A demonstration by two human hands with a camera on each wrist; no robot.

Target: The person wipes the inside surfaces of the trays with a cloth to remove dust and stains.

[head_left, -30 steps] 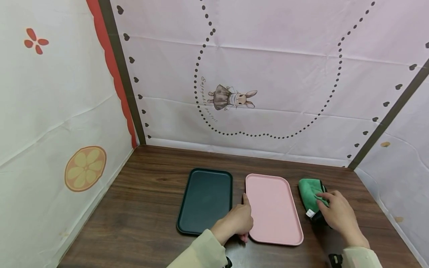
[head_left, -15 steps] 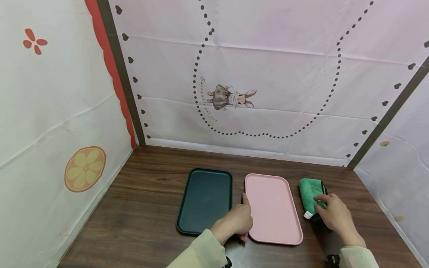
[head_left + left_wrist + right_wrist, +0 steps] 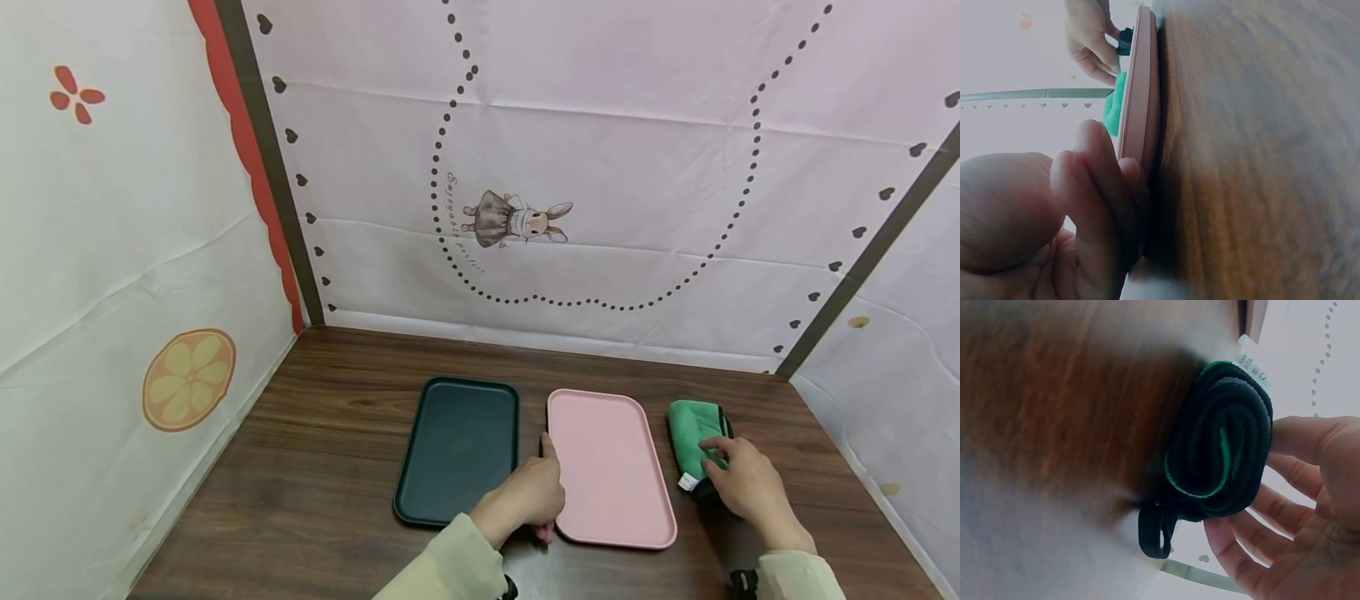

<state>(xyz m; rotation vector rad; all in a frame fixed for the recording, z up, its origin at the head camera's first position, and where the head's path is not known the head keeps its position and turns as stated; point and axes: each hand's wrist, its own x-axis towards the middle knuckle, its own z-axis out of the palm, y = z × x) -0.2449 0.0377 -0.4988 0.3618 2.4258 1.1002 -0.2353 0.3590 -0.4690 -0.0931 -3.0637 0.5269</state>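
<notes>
In the head view a rolled green cloth (image 3: 692, 427) lies right of the pink tray (image 3: 611, 467). My right hand (image 3: 753, 487) holds its near right side, thumb and fingers bent about it. The right wrist view shows the roll's end (image 3: 1219, 444), dark inside with green edging, a white label and a black loop; thumb and fingers of the right hand (image 3: 1310, 506) touch it. My left hand (image 3: 532, 492) rests at the pink tray's left edge, index finger straight along it. In the left wrist view the left hand's (image 3: 1091, 212) other fingers bend beside the pink tray's rim (image 3: 1138, 94).
A dark green tray (image 3: 459, 450) lies left of the pink one, with a narrow gap between them. Both are on a brown wooden table (image 3: 300, 475). Printed fabric walls (image 3: 600, 167) enclose the back and both sides.
My right hand has shifted slightly left and nearer with the near end of the rolled green cloth. The left hand and both trays stay in place.
</notes>
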